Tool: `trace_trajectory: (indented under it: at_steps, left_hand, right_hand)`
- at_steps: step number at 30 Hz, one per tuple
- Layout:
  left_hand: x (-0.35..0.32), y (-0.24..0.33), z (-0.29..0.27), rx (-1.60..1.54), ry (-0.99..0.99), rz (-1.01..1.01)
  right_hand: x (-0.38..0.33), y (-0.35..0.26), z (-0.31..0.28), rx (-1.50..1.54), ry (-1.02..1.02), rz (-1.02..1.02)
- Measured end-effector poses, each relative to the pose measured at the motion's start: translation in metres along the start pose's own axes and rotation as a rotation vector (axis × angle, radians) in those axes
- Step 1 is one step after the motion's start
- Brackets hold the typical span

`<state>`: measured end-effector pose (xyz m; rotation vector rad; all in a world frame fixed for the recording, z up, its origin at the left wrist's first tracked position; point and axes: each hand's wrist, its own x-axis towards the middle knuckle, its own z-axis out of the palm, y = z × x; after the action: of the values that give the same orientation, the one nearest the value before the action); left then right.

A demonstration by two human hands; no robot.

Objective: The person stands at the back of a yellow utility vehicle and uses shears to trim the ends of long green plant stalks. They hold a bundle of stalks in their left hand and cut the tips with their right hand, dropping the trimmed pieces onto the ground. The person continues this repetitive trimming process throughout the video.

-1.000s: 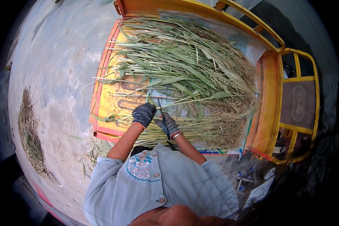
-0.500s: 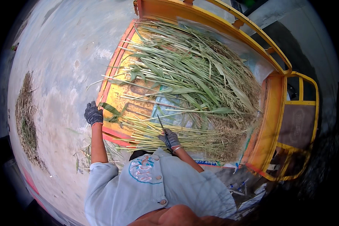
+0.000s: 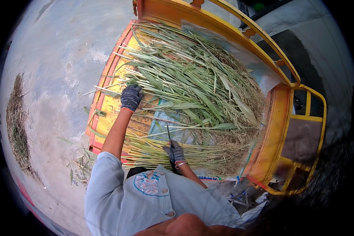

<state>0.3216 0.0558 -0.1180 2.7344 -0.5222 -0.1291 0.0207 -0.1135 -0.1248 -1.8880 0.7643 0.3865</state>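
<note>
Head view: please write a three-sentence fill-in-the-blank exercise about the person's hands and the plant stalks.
1. The gloved left hand reaches onto the green ____ piled in the cart.
2. The right hand grips a thin dark ____.
3. The cart's frame is painted ____.
Missing words: stalks; blade; orange

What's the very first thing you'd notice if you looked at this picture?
A big heap of long green stalks fills the orange cart bed in the middle. The gloved left hand reaches into the heap's near edge, while the gloved right hand holds a thin dark blade over a trimmed bundle below.
</note>
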Motion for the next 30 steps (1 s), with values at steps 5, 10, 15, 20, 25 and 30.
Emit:
trace_trajectory:
  at_steps: [5,10,15,20,25,30]
  left_hand:
    - [0.006,0.115,0.04,0.153,-0.415,0.112]
    - [-0.06,0.102,0.104,0.137,-0.437,0.112]
    - [-0.073,0.083,0.08,0.028,-0.106,0.399]
    - [-0.073,0.087,0.068,-0.022,-0.245,0.4]
    - [-0.077,0.09,0.085,0.124,-0.333,0.301]
    - [-0.063,0.094,0.074,-0.099,-0.185,0.237]
  right_hand:
    - [-0.003,0.005,-0.015,0.036,0.107,0.001]
    - [-0.003,0.034,-0.022,0.124,0.091,0.117]
    - [-0.006,0.038,-0.027,0.092,0.107,0.101]
    - [-0.012,0.035,-0.027,0.095,0.166,0.025]
    - [-0.018,0.033,-0.034,0.191,0.139,0.099]
    - [-0.03,0.044,-0.045,0.051,0.18,0.091]
